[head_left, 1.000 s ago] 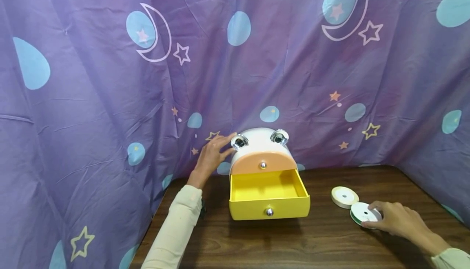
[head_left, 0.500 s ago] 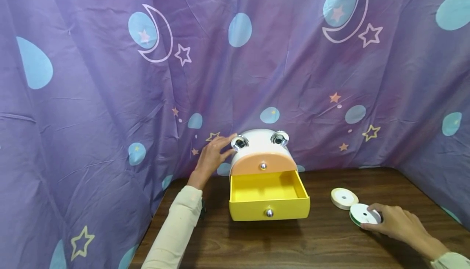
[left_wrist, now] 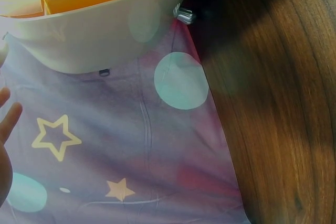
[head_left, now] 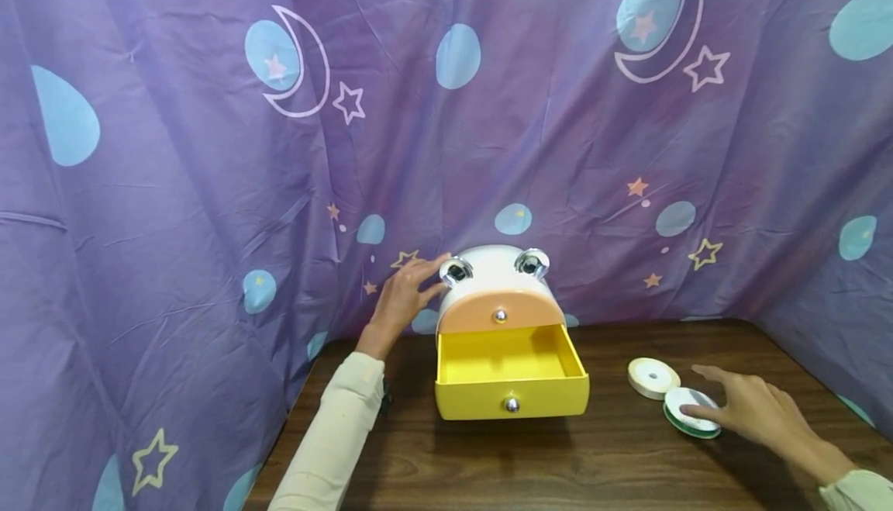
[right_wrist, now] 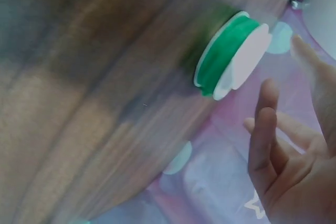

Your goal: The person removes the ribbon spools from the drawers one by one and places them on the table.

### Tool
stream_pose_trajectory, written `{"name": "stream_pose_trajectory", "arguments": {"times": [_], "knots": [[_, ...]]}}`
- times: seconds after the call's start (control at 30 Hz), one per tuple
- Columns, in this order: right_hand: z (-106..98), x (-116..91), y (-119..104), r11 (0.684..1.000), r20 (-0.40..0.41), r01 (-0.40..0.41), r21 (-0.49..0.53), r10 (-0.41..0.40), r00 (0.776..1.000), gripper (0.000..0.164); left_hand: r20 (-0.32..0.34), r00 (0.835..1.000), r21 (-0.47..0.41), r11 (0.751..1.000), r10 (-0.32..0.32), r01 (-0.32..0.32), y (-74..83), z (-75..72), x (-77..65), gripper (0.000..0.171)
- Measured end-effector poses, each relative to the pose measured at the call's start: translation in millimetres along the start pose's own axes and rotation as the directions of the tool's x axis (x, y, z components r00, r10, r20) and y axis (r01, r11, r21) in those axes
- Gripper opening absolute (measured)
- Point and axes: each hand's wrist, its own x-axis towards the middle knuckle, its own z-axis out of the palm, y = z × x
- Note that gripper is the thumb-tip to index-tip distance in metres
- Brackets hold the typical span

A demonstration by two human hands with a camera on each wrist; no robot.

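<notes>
My left hand is at the upper left side of a white mini drawer cabinet with two shiny frog-like eyes. Its fingertips lie by the left eye; whether they press on it I cannot tell. The cabinet's yellow lower drawer is pulled out, with nothing visible inside, and the orange upper drawer is closed. On the right, my right hand hovers with spread fingers over a white spool of green ribbon. In the right wrist view, the ribbon spool stands apart from the fingers.
A cream ribbon spool lies flat, just behind and left of the green one. Wooden tabletop runs beneath everything. A purple curtain with moons and stars hangs behind and at both sides. Something small and dark sits near the left sleeve.
My right hand has let go of the green ribbon spool; its fingers have spread and lifted slightly. The spool stays on the table. My left hand and the cabinet have not moved.
</notes>
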Motion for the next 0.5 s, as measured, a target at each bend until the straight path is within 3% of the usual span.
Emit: {"name": "stream_pose_trajectory", "arguments": {"times": [0.23, 0.5], "knots": [[-9.0, 10.8, -11.4, 0.999, -0.061, 0.039, 0.012, -0.038, 0.997, 0.078, 0.007, 1.000, -0.008, 1.000, -0.008, 0.008, 1.5, -1.1, 1.5, 0.059], [-14.0, 19.9, -24.3, 0.996, -0.132, 0.091, -0.004, -0.091, 0.987, 0.071, -0.032, 0.999, -0.015, 1.000, 0.026, -0.026, -0.4, 0.6, 0.3, 0.060]]}}
